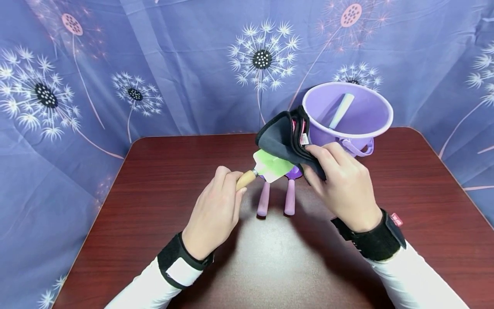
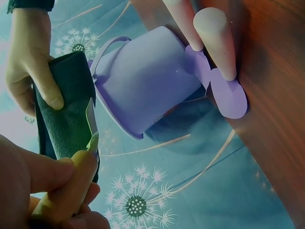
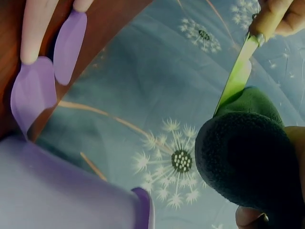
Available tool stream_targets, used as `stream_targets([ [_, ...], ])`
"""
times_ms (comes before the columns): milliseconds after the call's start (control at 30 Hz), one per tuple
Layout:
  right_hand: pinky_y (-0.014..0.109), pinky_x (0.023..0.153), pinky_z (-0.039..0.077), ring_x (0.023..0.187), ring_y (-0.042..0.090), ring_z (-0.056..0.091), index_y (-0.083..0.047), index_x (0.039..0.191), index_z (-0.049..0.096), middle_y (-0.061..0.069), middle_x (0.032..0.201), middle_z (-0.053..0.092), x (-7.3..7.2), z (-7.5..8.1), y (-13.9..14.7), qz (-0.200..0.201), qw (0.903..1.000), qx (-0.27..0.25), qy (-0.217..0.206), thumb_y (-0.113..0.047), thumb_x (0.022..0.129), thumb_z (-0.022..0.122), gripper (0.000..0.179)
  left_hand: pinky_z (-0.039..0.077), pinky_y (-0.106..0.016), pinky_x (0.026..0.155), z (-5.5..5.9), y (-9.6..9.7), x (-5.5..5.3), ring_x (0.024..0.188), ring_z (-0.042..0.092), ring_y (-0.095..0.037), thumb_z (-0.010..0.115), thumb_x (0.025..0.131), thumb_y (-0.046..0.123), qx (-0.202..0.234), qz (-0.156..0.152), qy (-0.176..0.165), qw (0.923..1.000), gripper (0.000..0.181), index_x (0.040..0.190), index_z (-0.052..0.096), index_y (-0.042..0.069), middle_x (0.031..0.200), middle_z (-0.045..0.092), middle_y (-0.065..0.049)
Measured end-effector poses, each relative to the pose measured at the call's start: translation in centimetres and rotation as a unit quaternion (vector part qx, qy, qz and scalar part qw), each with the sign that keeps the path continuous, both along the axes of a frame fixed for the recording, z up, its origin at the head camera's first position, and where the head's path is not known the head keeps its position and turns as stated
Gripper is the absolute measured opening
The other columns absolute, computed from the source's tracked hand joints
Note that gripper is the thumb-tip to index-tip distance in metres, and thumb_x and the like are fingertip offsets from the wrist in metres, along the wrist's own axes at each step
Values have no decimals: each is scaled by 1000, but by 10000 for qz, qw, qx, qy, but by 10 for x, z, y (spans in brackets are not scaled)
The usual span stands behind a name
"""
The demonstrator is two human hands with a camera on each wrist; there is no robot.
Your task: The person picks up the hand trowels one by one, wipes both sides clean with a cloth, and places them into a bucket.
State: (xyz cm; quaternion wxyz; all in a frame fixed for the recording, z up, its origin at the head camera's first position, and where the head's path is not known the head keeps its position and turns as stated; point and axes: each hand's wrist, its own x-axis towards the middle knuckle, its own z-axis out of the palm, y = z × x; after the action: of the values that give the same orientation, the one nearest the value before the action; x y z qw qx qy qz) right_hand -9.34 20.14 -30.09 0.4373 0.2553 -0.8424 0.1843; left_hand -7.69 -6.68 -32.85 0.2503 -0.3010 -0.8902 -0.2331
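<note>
My left hand (image 1: pixel 212 212) grips the wooden handle of a small garden trowel (image 1: pixel 272 166) with a green and white blade. In my right hand (image 1: pixel 343 184) is a folded dark grey cloth (image 1: pixel 279 135) with black edging and a small white tag. The cloth lies against the far side of the blade and hides part of it; the left wrist view shows the blade's edge along the cloth (image 2: pixel 71 119). Beneath the trowel, two purple-bladed hand tools with pink-lilac handles (image 1: pixel 263 199) (image 3: pixel 33 90) lie on the table.
A purple bucket (image 1: pixel 366 113) with a white rim stands at the back right of the dark red wooden table (image 1: pixel 154 180). A pale handle (image 1: pixel 341 110) sticks up inside it. Blue fabric with dandelion prints (image 1: pixel 193 86) hangs behind and at the sides.
</note>
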Motion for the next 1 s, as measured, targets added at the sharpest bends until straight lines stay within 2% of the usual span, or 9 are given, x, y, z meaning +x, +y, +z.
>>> stream_targets([
  [300, 41, 61, 50, 73, 21, 55, 1, 115, 64, 10, 92, 58, 6, -13, -16, 410, 9985, -87, -338, -15, 90, 62, 30, 42, -29, 61, -2, 3, 2, 72, 44, -17, 57, 100, 15, 93, 172, -57, 9998, 23, 117, 57, -1, 96, 42, -8],
  [500, 36, 64, 52, 75, 15, 56, -2, 117, 63, 5, 97, 58, 11, -21, -26, 697, 9927, -438, -884, -16, 90, 62, 30, 42, -28, 62, -4, 5, 3, 72, 44, -17, 55, 101, 15, 72, 205, -148, 9997, 23, 117, 57, 0, 96, 42, -8],
  [700, 24, 76, 47, 86, 9, 56, -6, 118, 66, -3, 104, 61, 14, -23, -32, 1108, 9749, -1165, -1544, -14, 88, 70, 31, 42, -29, 63, -5, 6, 4, 73, 44, -18, 55, 101, 16, 39, 201, -170, 9996, 23, 117, 57, -1, 97, 42, -9],
  [900, 22, 74, 46, 83, 8, 58, -8, 116, 67, -5, 102, 64, 16, -18, -34, 1406, 9546, -1727, -1978, -11, 86, 75, 31, 43, -28, 62, -5, 6, 4, 70, 43, -17, 55, 101, 17, 109, 213, -193, 9995, 22, 115, 56, 0, 98, 41, -8],
  [1000, 22, 70, 48, 79, 7, 60, -9, 114, 67, -4, 96, 65, 18, -16, -34, 1489, 9408, -1977, -2318, -9, 86, 75, 28, 44, -28, 63, -5, 5, 4, 70, 45, -17, 55, 101, 17, 167, 205, -241, 9994, 21, 114, 57, 1, 98, 41, -8],
])
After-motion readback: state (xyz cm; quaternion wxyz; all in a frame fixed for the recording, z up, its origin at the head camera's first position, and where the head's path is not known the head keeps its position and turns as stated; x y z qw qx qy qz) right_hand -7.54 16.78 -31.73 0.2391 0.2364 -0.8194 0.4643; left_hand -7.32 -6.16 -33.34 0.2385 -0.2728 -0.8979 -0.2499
